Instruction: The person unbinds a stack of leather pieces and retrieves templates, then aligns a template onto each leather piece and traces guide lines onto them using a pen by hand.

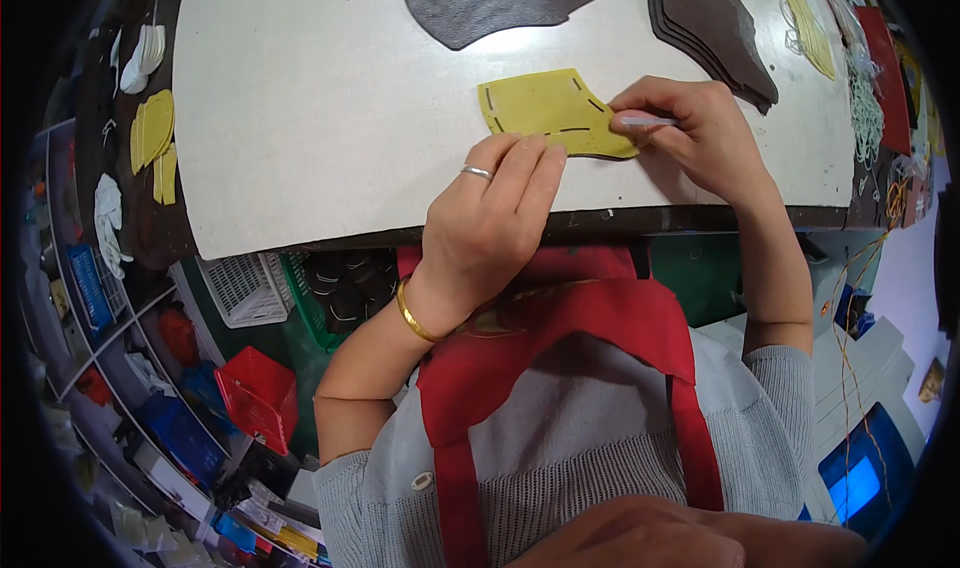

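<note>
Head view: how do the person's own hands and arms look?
The left hand wears a silver ring and a gold wrist bangle; the right hand shows no jewellery. Both are gloveless, and grey ribbed sleeves leave the forearms bare.

A yellow template [535, 98] on the white tabletop [300, 138], in my feed.
I see the left hand [490, 208] resting its fingers on the template's near edge, while the right hand [700, 133] pinches a slim pale tool [655, 122] at its right end; farther back I make out one dark, leathery piece [490, 8] and, to the right, a stack of dark pieces [710, 28].
</note>
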`<state>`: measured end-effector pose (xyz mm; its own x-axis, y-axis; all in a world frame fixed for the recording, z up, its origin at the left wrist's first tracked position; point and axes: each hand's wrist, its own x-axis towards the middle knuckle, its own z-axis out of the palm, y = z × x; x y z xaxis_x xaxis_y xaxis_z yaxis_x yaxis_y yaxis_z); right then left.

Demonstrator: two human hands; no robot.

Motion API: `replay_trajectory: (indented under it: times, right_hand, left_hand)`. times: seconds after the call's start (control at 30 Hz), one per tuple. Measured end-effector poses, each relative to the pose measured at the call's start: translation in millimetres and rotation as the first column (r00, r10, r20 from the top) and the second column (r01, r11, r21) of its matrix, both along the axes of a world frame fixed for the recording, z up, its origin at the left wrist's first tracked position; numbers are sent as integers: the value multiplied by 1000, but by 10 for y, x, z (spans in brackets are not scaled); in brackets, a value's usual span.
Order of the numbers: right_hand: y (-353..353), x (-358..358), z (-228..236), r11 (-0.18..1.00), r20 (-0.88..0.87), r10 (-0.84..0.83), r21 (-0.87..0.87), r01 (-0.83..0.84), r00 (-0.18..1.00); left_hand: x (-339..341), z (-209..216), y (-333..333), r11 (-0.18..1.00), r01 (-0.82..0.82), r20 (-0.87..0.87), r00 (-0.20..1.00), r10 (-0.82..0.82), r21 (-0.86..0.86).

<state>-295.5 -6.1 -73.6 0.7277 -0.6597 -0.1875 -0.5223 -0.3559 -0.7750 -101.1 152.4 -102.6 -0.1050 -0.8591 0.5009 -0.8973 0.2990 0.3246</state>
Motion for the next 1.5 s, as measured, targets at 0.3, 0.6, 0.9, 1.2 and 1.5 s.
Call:
replay_trajectory:
  times: [0.3, 0.6, 0.9, 1.2, 1.5]
  right_hand:
    - [-141, -277, 50, 996, 35, -56, -71, 58, 998]
    - [-27, -312, -28, 882, 57, -22, -469, 46, 998]
    - [-44, 398, 287, 835, -11, 300, -481, -268, 954]
    - [-106, 990, -12, 647, 58, 483, -696, -311, 874]
    - [64, 561, 125, 771, 6, 461, -497, -397, 887]
  left_hand:
    - [-128, 131, -123, 990, -57, 314, 949, 13, 132]
    - [-199, 156, -99, 986, -37, 428, 903, -37, 164]
    - [-450, 28, -59, 994, -18, 419, 907, -29, 109]
    - [-504, -47, -34, 992, -23, 346, 938, -21, 122]
    - [-480, -8, -51, 998, 27, 227, 973, -41, 65]
